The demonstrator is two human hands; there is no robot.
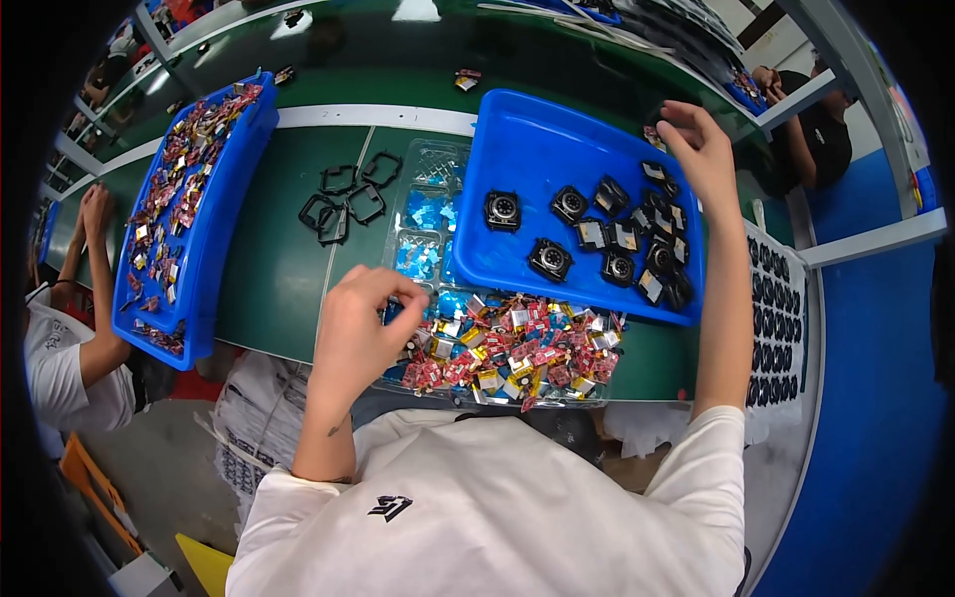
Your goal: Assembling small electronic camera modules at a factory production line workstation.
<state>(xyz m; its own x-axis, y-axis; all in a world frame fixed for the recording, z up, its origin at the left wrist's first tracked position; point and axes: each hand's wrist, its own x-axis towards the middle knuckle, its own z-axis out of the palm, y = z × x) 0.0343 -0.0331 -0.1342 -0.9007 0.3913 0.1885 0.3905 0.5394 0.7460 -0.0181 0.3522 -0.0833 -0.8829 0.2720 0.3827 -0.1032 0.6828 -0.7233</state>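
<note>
My left hand (360,326) is curled, thumb and forefinger drawn together beside the left edge of a heap of small red circuit boards with silver and yellow parts (517,350). Whether anything is between those fingertips cannot be made out. Over the far right corner of a blue tray (567,129) is my right hand (702,157), fingers bent and apart from the thumb, with nothing visible in it. In that tray lie black watch-like casings (550,259), several loose on the left and more piled at the right side. Clear plastic trays (430,164) with blue-filmed pieces (423,211) sit partly under it.
Several black square frames (348,194) lie on the green table (264,269). Further left stands a long blue bin (224,199) of circuit boards. Rows of black parts cover a white sheet (776,328) at the right. Other people sit at the far left and far right.
</note>
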